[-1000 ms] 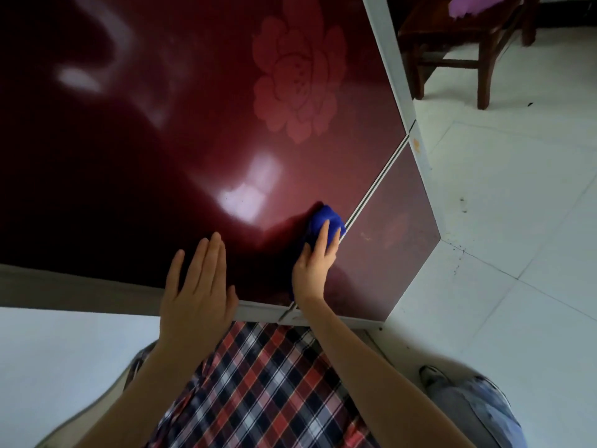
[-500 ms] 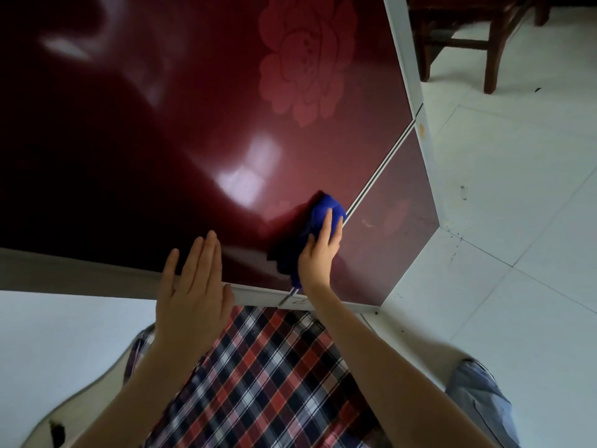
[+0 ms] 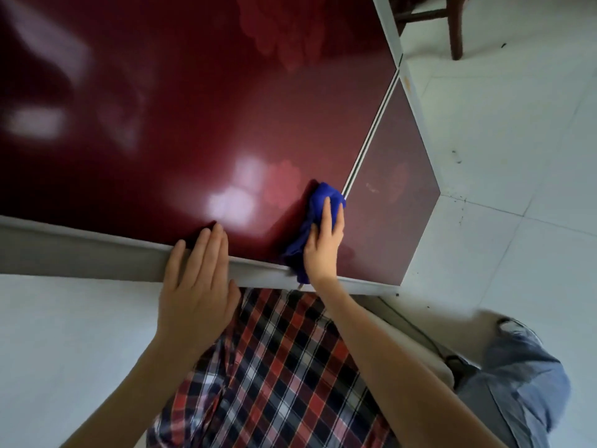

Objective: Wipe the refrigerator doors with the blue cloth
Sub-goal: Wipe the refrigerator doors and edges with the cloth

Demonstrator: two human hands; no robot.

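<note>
**A:** What is nearest to us?

**B:** The person's checked shirt of red, white and dark blue (image 3: 284,367), and beside it a leg in blue denim (image 3: 523,383). Two bare forearms go out from there to the refrigerator.

**A:** And the left hand?

**B:** The left hand (image 3: 197,286) lies flat over the grey side edge of the door (image 3: 80,253). Its fingers (image 3: 206,250) are straight and close together, and the tips touch the red face. It holds nothing.

**A:** Where is the cloth?

**B:** The crumpled bright blue cloth (image 3: 323,195) is under the right hand (image 3: 323,247), pressed on the large glossy dark red refrigerator door (image 3: 193,108). It sits just beside the pale seam (image 3: 371,140) that divides this door from the smaller dark red door (image 3: 387,205). One end of the cloth reaches the grey edge.

**A:** Does the right hand grip it?

**B:** The fingers (image 3: 326,215) lie nearly straight on top of the cloth and press it. The thumb I cannot see.

**A:** And further away?

**B:** A faint flower pattern (image 3: 290,37) on the large door. Then comes the white tiled floor (image 3: 517,156) and the legs of a dark wooden chair (image 3: 455,33).
</note>
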